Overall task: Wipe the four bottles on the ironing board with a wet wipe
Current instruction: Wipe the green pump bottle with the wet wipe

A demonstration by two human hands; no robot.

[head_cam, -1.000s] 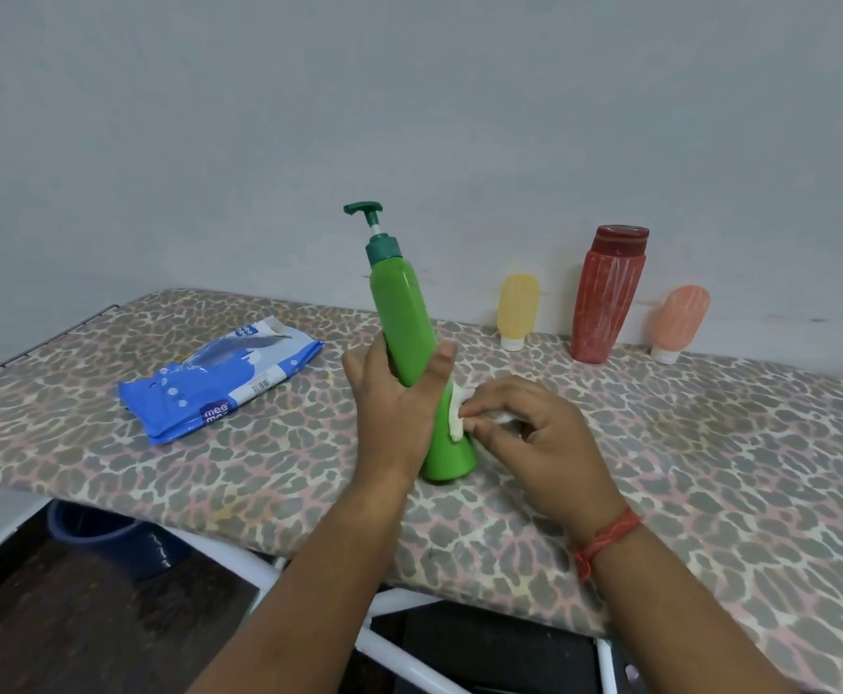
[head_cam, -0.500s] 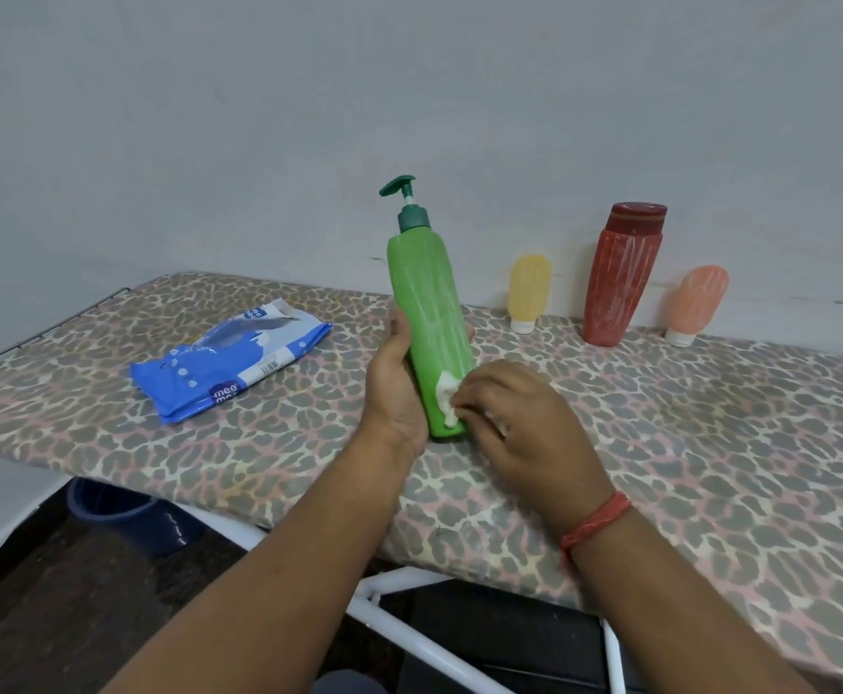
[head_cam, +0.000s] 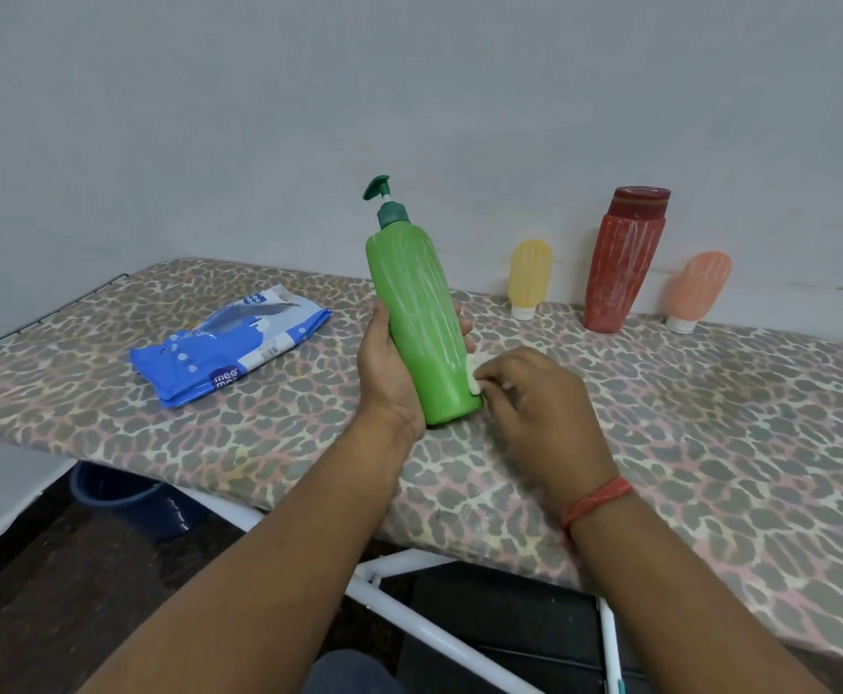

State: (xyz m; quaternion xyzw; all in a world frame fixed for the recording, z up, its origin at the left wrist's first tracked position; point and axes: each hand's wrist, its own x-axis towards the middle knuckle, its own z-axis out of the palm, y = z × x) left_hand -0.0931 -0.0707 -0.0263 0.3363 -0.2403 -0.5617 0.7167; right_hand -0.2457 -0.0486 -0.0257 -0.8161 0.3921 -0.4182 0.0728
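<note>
The left hand [head_cam: 388, 378] is gripping the green pump bottle [head_cam: 422, 323]; the right hand [head_cam: 539, 408] is pinching a wet wipe [head_cam: 474, 375] against it.

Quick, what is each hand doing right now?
Left hand: grips the green pump bottle.
Right hand: pinches the wet wipe against the bottle's lower side.

Soft even light, wide-angle edge warping
</note>
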